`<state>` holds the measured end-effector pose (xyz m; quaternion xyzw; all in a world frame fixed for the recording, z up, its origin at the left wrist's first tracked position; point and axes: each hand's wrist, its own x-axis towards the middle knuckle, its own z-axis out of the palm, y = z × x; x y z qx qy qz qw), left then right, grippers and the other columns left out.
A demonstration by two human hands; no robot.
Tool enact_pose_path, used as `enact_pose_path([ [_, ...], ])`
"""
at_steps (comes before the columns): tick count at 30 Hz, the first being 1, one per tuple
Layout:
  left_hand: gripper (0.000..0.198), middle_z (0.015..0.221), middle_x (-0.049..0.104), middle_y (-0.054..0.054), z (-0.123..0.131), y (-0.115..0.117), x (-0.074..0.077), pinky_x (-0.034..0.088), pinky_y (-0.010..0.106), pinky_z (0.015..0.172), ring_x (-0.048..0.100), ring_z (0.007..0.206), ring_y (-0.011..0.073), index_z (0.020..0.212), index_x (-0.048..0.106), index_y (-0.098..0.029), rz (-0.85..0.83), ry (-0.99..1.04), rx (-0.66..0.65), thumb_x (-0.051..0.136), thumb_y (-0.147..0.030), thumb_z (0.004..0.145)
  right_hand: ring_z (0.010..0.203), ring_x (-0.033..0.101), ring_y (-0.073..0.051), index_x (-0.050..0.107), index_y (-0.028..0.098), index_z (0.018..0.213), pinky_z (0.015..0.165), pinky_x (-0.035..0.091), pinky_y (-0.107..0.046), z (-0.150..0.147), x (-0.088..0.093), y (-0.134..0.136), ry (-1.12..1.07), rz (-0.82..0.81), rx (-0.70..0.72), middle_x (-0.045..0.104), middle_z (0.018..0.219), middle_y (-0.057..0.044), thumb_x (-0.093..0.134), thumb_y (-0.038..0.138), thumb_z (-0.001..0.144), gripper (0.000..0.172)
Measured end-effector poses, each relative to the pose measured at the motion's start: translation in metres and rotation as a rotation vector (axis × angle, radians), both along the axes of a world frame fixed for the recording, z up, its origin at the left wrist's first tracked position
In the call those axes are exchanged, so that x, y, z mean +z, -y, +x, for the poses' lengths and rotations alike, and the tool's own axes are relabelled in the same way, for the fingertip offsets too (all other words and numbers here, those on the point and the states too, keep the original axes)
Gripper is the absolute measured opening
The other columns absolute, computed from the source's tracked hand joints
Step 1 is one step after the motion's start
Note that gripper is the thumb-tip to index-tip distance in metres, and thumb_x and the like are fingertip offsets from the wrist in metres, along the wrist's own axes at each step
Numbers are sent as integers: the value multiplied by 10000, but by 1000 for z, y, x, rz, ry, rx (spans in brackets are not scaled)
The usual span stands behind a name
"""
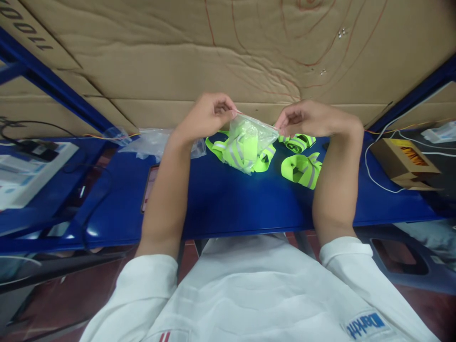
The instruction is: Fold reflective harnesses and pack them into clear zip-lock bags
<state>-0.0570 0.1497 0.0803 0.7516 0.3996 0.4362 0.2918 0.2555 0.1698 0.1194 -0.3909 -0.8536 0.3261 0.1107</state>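
Between my two hands hangs a clear zip bag, its top edge stretched taut. My left hand pinches the bag's left top corner, and my right hand pinches the right one. Neon-yellow reflective straps with grey stripes show in and behind the bag; how much of them is inside I cannot tell. To the right, under my right forearm, lies a looped bundle of reflective strap. Another rolled strap bundle sits just behind it, partly covered by my right hand.
Loose clear plastic bags lie behind my left forearm on the blue shelf. A phone is partly hidden by that arm. At right stands an open cardboard box beside white cables. A cardboard wall closes off the back.
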Motion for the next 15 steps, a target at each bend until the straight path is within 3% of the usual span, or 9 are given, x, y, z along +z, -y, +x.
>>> enact_pose_path([
  [5,112,848,750,52,1,-8,-6,563,326,734,673,784,182,836,698,-193,-9,32,63,747,-283,882,710,632,-158,769,203,943,580,439,-266,-12,-2,-2,6,102,-118,726,802,-18,751,139,868,100],
  [8,85,832,734,44,12,-16,-16,556,270,660,680,745,165,855,673,-190,-79,120,80,711,-243,909,701,649,-170,761,189,935,577,468,-269,-13,-7,-9,2,52,-118,725,778,-29,746,163,853,87],
  [11,101,894,741,44,24,-28,-30,591,277,788,706,832,167,862,647,-195,-67,184,129,698,-217,946,774,685,-171,766,203,1039,626,516,-259,-11,-13,-16,-19,-64,-101,755,869,-35,773,183,838,202],
  [15,131,915,736,41,40,-40,-45,580,339,1011,730,1029,204,881,614,-204,-45,266,217,624,-189,1011,797,685,-175,776,239,1040,672,559,-282,-12,-18,-20,-45,-134,-65,757,922,-33,822,377,877,218],
])
